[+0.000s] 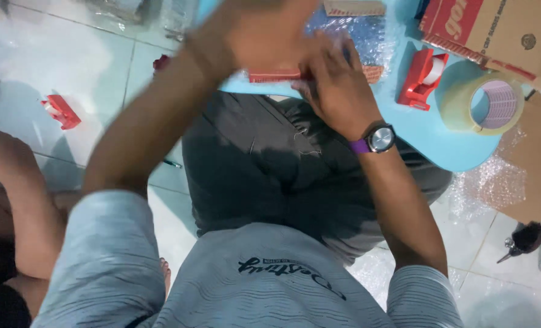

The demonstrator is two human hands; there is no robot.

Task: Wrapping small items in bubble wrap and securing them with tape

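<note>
Seen from the head camera, we look down over a grey striped shirt and dark trousers at two bare hands working at the near edge of a light blue table (pixel 458 155); the left hand (pixel 264 36), blurred by motion, closes over the top of a small red-edged box (pixel 274 76), and the right hand (pixel 337 82), with a purple-strapped wristwatch (pixel 380 138) at its wrist, presses its curled fingers against the same box from the right side; both hands are clamped on it, though we cannot tell exactly how the fingers lie.

The box sits at the table's near edge, between the two hands; its visible long edge runs left to right across the picture, roughly along the table's rim; its contents are hidden from us.

Bubble wrap (pixel 367 33) lies on the table just behind the hands; a red tape dispenser (pixel 422 79) stands to the right, and beside it a large roll of clear packing tape (pixel 486 103) lies flat, its hollow core facing up; a cardboard carton (pixel 495 30) with red print sits at the far right corner, and we cannot see inside it; a second red dispenser (pixel 61 111) lies on the tiled floor (pixel 64 67) to the left.
</note>
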